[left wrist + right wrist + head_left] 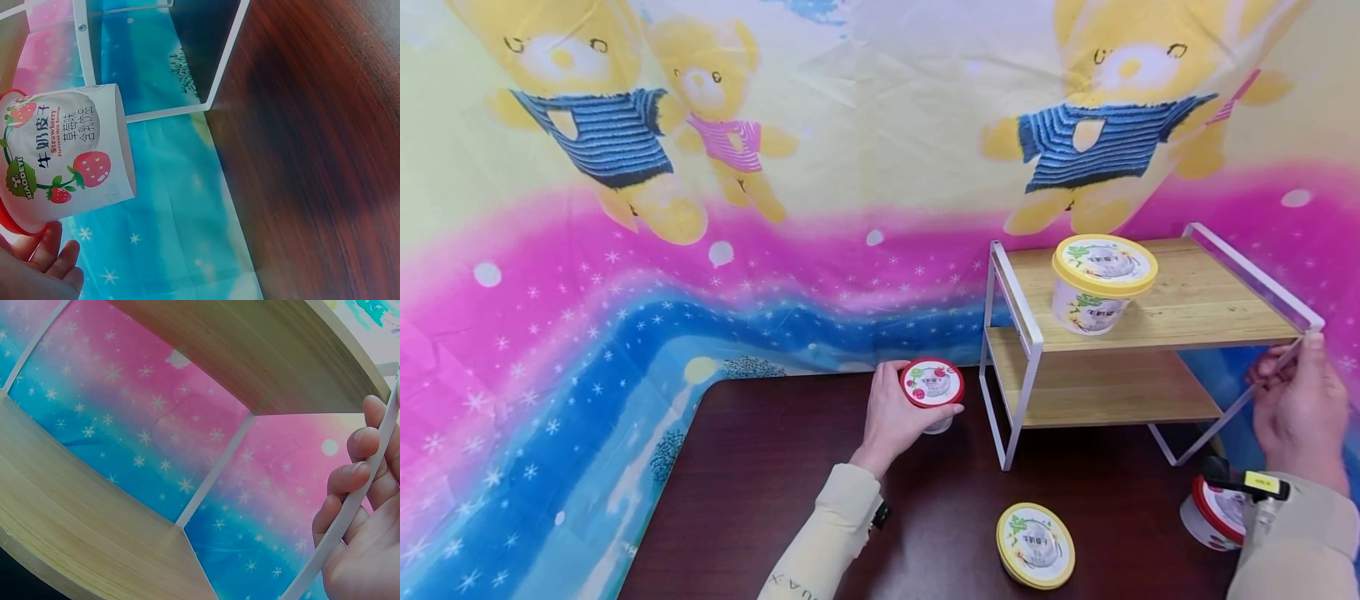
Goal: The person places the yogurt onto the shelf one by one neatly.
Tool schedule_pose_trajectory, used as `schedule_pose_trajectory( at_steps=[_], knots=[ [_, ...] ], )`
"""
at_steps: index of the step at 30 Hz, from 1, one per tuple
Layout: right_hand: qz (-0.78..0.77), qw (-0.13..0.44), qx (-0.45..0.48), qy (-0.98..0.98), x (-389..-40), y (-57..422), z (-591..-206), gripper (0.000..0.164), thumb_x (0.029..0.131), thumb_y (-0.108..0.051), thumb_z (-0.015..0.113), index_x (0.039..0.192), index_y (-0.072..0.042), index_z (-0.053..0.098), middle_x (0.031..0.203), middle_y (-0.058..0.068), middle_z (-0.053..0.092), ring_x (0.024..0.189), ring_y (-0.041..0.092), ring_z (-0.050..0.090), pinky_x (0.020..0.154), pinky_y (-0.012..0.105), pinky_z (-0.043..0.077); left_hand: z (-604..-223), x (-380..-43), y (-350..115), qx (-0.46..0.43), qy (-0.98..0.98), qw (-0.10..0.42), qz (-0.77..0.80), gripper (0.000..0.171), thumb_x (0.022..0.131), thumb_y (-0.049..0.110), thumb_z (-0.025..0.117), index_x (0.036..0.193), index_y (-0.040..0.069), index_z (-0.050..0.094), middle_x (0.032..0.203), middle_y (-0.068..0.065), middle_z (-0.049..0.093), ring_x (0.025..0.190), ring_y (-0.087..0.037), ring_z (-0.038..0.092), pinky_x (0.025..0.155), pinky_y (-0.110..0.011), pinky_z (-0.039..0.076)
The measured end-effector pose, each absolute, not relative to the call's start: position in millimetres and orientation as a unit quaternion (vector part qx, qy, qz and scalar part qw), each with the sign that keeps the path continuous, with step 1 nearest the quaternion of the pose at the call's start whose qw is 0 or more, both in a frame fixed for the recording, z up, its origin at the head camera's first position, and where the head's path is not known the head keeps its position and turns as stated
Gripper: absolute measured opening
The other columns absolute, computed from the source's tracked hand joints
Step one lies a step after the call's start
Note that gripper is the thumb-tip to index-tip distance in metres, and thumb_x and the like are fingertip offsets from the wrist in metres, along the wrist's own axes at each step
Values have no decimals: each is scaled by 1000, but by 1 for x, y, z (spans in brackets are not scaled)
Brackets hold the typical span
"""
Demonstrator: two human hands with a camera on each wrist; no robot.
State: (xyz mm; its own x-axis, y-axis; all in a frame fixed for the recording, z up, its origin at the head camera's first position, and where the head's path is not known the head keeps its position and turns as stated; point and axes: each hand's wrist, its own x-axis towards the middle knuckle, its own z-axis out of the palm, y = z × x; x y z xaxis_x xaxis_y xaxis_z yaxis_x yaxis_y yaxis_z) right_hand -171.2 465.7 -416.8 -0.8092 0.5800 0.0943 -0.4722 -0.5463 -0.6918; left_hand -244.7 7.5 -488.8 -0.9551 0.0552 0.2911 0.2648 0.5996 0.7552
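Observation:
My left hand (pixel 891 417) grips a strawberry milk drink cup (pixel 69 147) by its red-rimmed lid (pixel 932 382), thumb in front and fingers behind. The cup is left of a two-tier shelf (pixel 1195 283) with wooden boards and a white metal frame. In the left wrist view its white side with printed strawberries shows, and fingertips lie at the red rim. At the shelf's right front corner my right hand (pixel 1303 408) holds the white upright (pixel 359 500), fingers curled round it in the right wrist view. A yellow-lidded cup (pixel 1101 287) stands on the top board.
On the dark wooden table (pixel 760 483), a second yellow-lidded cup (pixel 1036 546) stands in front of the shelf. Another red-lidded cup (pixel 1213 517) is partly hidden by the right wrist camera. Behind everything hangs a cloth (pixel 850 183) printed with bears and snowflakes.

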Motion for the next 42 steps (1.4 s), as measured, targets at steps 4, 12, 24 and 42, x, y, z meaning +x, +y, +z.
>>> schedule_pose_trajectory(
  at_steps=[4, 12, 24, 42],
  knots=[
    [877, 302, -67, -367, -172, 465, -418, 43, 95, -34, 69, 108, 7, 64, 79, 12, 59, 70, 19, 48, 64, 24, 42, -486, -243, 9, -92, -887, 117, -438, 98, 63, 70, 86, 135, 18, 44, 120, 6, 50, 113, -10, 48, 88, -34, 54],
    [873, 304, -67, -375, -171, 465, -417, 43, 94, -34, 69, 104, 8, 64, 78, 11, 58, 72, 19, 48, 66, 23, 44, -482, -239, 14, -102, -883, 113, -444, 100, 63, 72, 85, 136, 18, 44, 121, 7, 50, 113, -8, 47, 86, -33, 54],
    [876, 295, -71, -374, -170, 466, -417, 43, 95, -35, 68, 110, 5, 65, 82, 10, 59, 74, 18, 48, 67, 23, 43, -478, -231, 18, -114, -877, 112, -454, 96, 63, 70, 86, 135, 22, 44, 121, 10, 50, 112, -6, 46, 86, -31, 54],
    [874, 296, -73, -377, -170, 465, -416, 44, 95, -35, 68, 109, 6, 65, 81, 10, 58, 74, 18, 48, 67, 22, 43, -468, -222, 25, -134, -874, 111, -454, 97, 64, 67, 87, 137, 19, 44, 120, 11, 50, 112, -5, 46, 85, -30, 54]
  ],
)
